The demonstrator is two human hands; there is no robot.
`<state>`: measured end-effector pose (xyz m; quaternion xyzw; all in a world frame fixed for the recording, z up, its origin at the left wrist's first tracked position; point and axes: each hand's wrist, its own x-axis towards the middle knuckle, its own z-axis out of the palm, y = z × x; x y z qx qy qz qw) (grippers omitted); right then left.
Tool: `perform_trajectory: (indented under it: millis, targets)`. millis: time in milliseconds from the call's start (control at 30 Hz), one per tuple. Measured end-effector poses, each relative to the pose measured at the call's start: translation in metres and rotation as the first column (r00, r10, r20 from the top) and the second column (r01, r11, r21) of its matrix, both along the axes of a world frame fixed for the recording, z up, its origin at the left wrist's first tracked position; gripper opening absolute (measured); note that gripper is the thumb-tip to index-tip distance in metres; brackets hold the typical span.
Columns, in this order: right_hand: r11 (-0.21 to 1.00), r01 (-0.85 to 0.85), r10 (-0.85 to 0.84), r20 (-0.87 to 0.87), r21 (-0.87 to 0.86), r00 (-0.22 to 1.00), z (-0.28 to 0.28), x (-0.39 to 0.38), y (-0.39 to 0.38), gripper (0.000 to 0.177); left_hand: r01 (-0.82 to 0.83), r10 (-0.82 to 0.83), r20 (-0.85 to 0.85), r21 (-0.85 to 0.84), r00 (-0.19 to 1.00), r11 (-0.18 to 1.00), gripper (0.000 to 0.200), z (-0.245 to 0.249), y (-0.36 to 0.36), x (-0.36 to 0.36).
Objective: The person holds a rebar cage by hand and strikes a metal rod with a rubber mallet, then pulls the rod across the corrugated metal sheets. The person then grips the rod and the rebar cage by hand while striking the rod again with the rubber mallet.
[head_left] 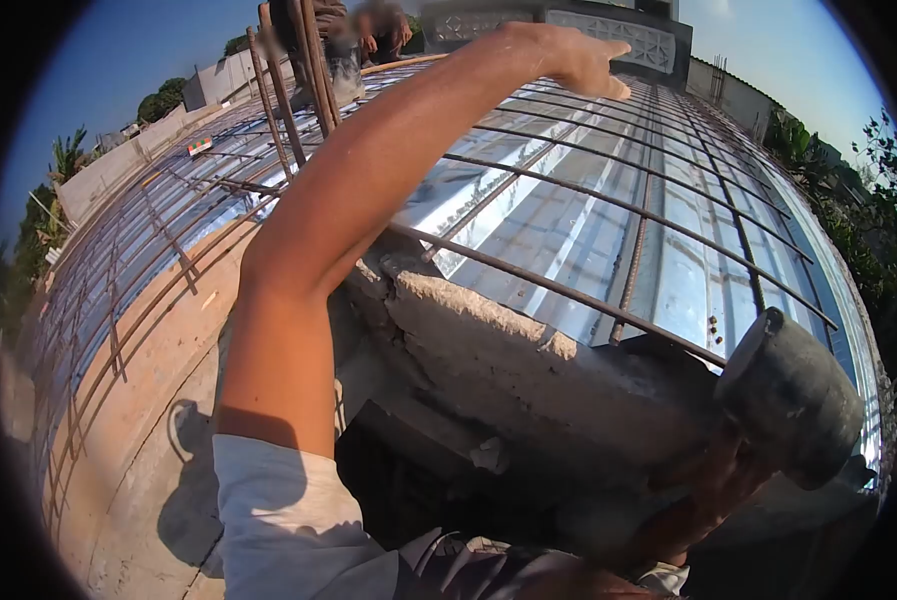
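Note:
My left arm stretches forward over the rebar grid (pixel 648 215). At its end my left hand (pixel 583 65) holds nothing, its fingers extended and pointing right. A dark, dusty bucket (pixel 793 400) is tilted at the lower right, beside the near edge of the metal decking (pixel 558 240). My right hand (pixel 743 465), in deep shadow, is against the bucket's lower side and appears to grip it. Its fingers are mostly hidden.
A rough concrete beam edge (pixel 488 325) runs below the decking. Upright rebar rods (pixel 313 70) rise at upper left, near a person's legs (pixel 343 75); another person sits behind. Wooden formwork (pixel 173 300) lies left. A decorative block wall (pixel 613 40) stands at the back.

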<state>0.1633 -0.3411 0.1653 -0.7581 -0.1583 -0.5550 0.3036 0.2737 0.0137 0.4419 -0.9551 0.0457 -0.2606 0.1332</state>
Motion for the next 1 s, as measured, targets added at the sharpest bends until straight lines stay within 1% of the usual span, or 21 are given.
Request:
perform_trajectory:
  millis: [67, 167, 233, 300, 367, 433, 500, 533, 633, 733, 833, 867, 967, 1000]
  targets:
    - [0.999, -0.023, 0.023, -0.004, 0.024, 1.000, 0.002, 0.001, 0.001, 0.033, 0.042, -0.037, 0.047, -0.108, 0.998, 0.993, 0.085, 0.004, 0.009, -0.021]
    - [0.996, -0.052, 0.054, -0.024, 0.075, 0.998, 0.001, 0.004, 0.000, 0.033, 0.157, -0.141, 0.096, -0.185, 0.985, 0.970, 0.081, 0.024, 0.035, -0.072]
    - [0.995, -0.057, 0.060, -0.035, 0.084, 0.998, 0.002, 0.005, 0.000, 0.033, 0.201, -0.174, 0.113, -0.310, 0.978, 0.929, 0.079, 0.004, 0.046, -0.101]
    - [0.994, -0.057, 0.061, -0.040, 0.096, 0.997, 0.002, 0.005, 0.000, 0.033, 0.230, -0.227, 0.062, -0.451, 0.972, 0.862, 0.076, -0.031, 0.028, -0.137]
    - [0.991, -0.062, 0.067, -0.043, 0.116, 0.997, 0.003, 0.006, 0.000, 0.033, 0.226, -0.283, -0.010, -0.574, 0.959, 0.787, 0.075, -0.062, 0.013, -0.170]
    - [0.988, -0.071, 0.078, -0.048, 0.136, 0.996, 0.004, 0.006, 0.001, 0.033, 0.236, -0.253, 0.057, -0.604, 0.966, 0.761, 0.072, -0.100, 0.014, -0.184]
    - [0.986, -0.064, 0.073, -0.052, 0.151, 0.996, 0.006, 0.006, 0.000, 0.033, 0.319, -0.257, 0.189, -0.554, 0.948, 0.769, 0.068, -0.124, 0.024, -0.187]
    - [0.985, -0.063, 0.073, -0.053, 0.160, 0.996, 0.006, 0.006, 0.001, 0.033, 0.358, -0.258, 0.255, -0.525, 0.932, 0.772, 0.067, -0.129, 0.027, -0.188]
    - [0.984, -0.061, 0.072, -0.056, 0.169, 0.996, 0.006, 0.007, 0.002, 0.033, 0.472, -0.237, 0.483, -0.450, 0.843, 0.758, 0.071, -0.127, 0.020, -0.187]
    - [0.981, -0.056, 0.067, -0.057, 0.186, 0.996, 0.004, 0.007, 0.002, 0.033, 0.269, -0.138, 0.324, -0.405, 0.936, 0.874, 0.070, -0.130, 0.032, -0.194]
    - [0.980, -0.045, 0.057, -0.057, 0.196, 0.997, 0.005, 0.007, 0.000, 0.033, 0.428, -0.282, 0.411, -0.323, 0.867, 0.844, 0.070, -0.140, 0.035, -0.200]
    - [0.980, -0.043, 0.055, -0.059, 0.193, 0.997, 0.005, 0.006, -0.002, 0.033, 0.517, -0.311, 0.462, -0.430, 0.830, 0.740, 0.057, -0.143, 0.029, -0.208]
    - [0.979, -0.032, 0.046, -0.065, 0.203, 0.997, 0.006, 0.006, -0.004, 0.033, 0.427, -0.252, 0.502, -0.271, 0.827, 0.863, 0.040, -0.161, 0.027, -0.203]
    - [0.978, -0.030, 0.046, -0.068, 0.208, 0.997, 0.007, 0.005, -0.004, 0.033, 0.417, -0.239, 0.555, -0.220, 0.797, 0.882, 0.028, -0.163, 0.021, -0.199]
